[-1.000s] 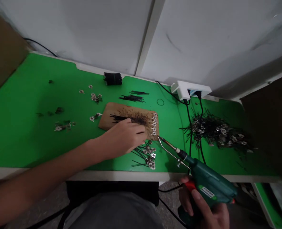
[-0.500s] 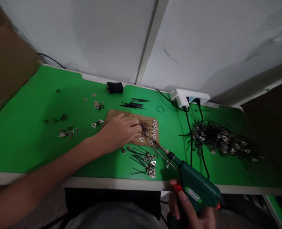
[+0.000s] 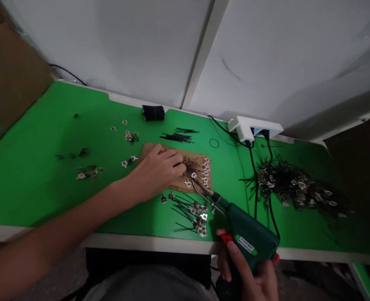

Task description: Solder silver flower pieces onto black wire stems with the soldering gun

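My left hand (image 3: 158, 170) rests on a scorched brown board (image 3: 200, 161) on the green table (image 3: 41, 184), its fingers pinched on a thin black wire by a row of small metal terminals (image 3: 205, 170). My right hand (image 3: 250, 276) grips a green soldering gun (image 3: 250, 240) at the table's front edge. The gun's tip (image 3: 193, 182) reaches the board right beside my left fingertips. Finished wires with terminals (image 3: 193, 209) lie on the table just below the board.
A large tangled heap of wires and terminals (image 3: 293, 184) lies at the right. A white power strip (image 3: 254, 127) with black cords sits at the back by the wall. Loose black wires (image 3: 178, 136), a black bundle (image 3: 153, 113) and scattered terminals (image 3: 87, 172) lie further left.
The soldering gun has moved left and forward, so its tip now reaches the board by my left fingers. My left hand has shifted slightly back on the board.
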### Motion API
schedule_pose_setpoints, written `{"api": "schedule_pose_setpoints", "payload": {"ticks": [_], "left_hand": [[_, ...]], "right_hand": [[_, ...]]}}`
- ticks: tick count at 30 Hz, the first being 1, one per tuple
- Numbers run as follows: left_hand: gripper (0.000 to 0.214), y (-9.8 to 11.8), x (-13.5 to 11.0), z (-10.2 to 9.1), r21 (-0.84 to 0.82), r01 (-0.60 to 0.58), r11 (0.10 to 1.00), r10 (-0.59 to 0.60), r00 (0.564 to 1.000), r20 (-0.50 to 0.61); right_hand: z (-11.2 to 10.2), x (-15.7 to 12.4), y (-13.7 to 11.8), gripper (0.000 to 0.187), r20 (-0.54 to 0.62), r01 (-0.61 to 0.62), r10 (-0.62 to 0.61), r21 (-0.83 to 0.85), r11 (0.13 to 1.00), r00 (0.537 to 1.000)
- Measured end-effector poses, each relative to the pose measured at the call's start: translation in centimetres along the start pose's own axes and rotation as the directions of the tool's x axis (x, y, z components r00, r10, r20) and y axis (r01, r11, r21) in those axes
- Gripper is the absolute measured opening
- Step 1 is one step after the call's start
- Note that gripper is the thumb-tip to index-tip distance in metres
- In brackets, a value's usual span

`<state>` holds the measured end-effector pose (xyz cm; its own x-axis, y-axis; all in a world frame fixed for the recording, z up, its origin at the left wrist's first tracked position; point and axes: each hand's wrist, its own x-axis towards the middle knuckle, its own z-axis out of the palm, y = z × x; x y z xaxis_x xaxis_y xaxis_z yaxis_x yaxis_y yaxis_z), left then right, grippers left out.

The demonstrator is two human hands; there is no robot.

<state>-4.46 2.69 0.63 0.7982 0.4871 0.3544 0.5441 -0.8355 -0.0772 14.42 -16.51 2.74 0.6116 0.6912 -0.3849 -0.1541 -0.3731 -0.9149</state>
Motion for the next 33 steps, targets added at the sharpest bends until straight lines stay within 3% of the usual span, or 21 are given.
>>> {"api": "schedule_pose_setpoints", "payload": {"ticks": [4,9,13,26,33], "left_hand": [[0.013,0.2,0.1,0.0,0.014,0.005,1.000,-0.004,1.000,-0.008],[0.014,0.3,0.2,-0.2,0.034,0.006,0.999,-0.005,1.000,-0.019],[0.018,0.5,0.2,-0.4,0.001,0.018,1.000,-0.018,1.000,-0.018],[0.021,0.9,0.2,-0.2,-0.061,0.038,0.997,-0.040,0.998,-0.044],[0.024,1.3,0.1,-0.2,-0.094,0.058,0.994,-0.063,0.997,-0.054]], "right_hand": [[-0.2,0.2,-0.1,0.032,0.037,-0.029,0.028,0.015,0.999,0.999],[-1.4,1.2,0.4,0.032,0.165,-0.066,0.059,0.036,0.997,0.985],[-2.4,2.1,1.3,0.029,0.207,-0.042,0.020,0.102,0.994,0.978],[-1.5,1.6,-0.1,0.031,0.166,-0.234,0.217,0.091,0.968,0.962],[-2.4,1.8,1.0,0.036,0.139,-0.177,0.161,0.112,0.978,0.977]]}}
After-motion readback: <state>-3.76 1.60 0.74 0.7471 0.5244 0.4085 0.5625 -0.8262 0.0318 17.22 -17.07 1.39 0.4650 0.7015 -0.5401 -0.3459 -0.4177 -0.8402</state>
